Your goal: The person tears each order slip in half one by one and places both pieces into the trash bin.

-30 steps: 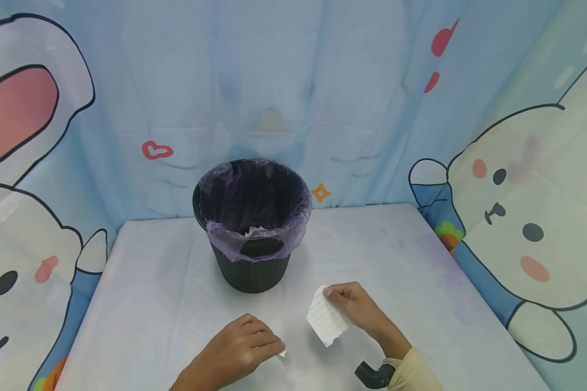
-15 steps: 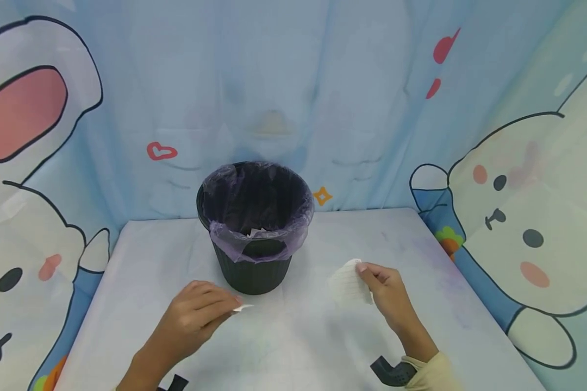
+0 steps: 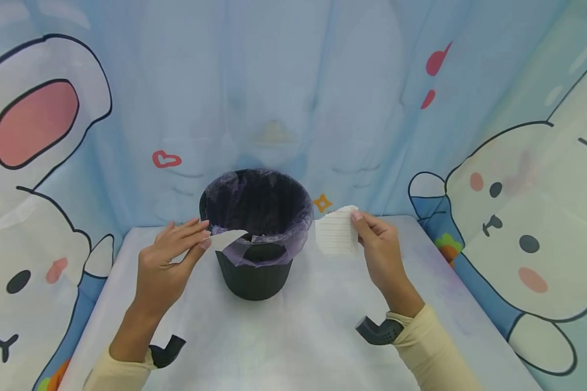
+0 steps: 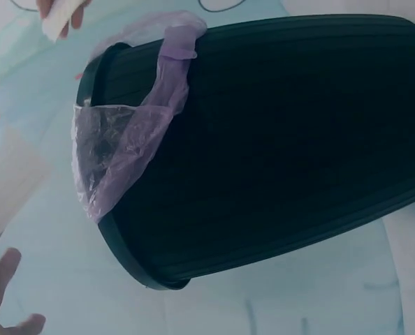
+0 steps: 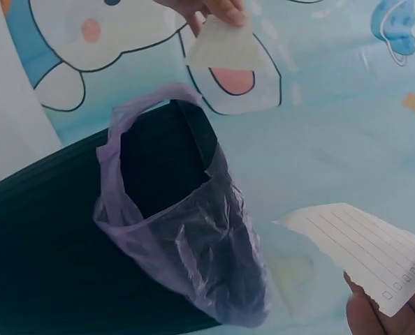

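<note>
A dark ribbed trash bin (image 3: 255, 279) lined with a thin purple plastic bag (image 3: 293, 239) stands on the table. My left hand (image 3: 168, 263) pinches a torn piece of white paper (image 3: 227, 239) between thumb and fingers, held at the bin's left front rim. To the right of the bin, my right hand (image 3: 382, 252) pinches a lined paper piece (image 3: 337, 232) by its right edge. The right wrist view shows that lined piece (image 5: 365, 248) with a torn edge and small printed marks. Some white paper is just visible inside the bin.
The bin sits toward the back of a white-covered table (image 3: 332, 336). A light blue cartoon curtain (image 3: 362, 108) hangs behind and along both sides. Dark curved devices (image 3: 168, 352) are worn at both wrists.
Both hands have risen from the table front with their paper pieces. The left moved left and up to the bin's rim; the right moved right and up beside the bin.
</note>
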Demonstrator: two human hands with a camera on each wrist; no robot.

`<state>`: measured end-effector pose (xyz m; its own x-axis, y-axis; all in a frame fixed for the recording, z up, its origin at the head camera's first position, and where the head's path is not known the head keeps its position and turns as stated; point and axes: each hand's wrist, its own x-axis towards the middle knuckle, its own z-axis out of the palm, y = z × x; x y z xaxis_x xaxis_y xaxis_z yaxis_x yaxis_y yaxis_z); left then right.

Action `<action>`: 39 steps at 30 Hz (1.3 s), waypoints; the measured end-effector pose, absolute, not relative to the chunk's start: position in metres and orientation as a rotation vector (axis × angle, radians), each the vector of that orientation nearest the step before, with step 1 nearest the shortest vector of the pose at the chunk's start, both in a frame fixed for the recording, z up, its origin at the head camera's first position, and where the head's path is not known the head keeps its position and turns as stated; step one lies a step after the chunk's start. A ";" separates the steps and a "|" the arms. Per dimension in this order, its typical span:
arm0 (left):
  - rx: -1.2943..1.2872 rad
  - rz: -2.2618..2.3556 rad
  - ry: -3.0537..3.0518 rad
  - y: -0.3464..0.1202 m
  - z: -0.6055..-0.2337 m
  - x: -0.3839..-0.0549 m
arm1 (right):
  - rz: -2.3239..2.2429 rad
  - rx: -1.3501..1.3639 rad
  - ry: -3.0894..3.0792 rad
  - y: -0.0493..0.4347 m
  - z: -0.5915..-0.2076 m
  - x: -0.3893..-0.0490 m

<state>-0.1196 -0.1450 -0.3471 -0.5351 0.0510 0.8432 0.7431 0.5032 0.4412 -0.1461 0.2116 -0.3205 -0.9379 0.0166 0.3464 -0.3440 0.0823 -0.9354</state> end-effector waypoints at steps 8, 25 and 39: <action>-0.538 -1.089 -1.969 -0.141 -0.344 -0.138 | 1.552 0.585 -2.057 0.186 -0.318 -0.179; -0.393 -1.187 -1.957 -0.133 -0.339 -0.161 | 0.866 0.813 -1.885 0.156 -0.326 -0.201; -0.403 -1.175 -2.049 -0.121 -0.349 -0.174 | 0.726 0.826 -2.056 0.141 -0.340 -0.208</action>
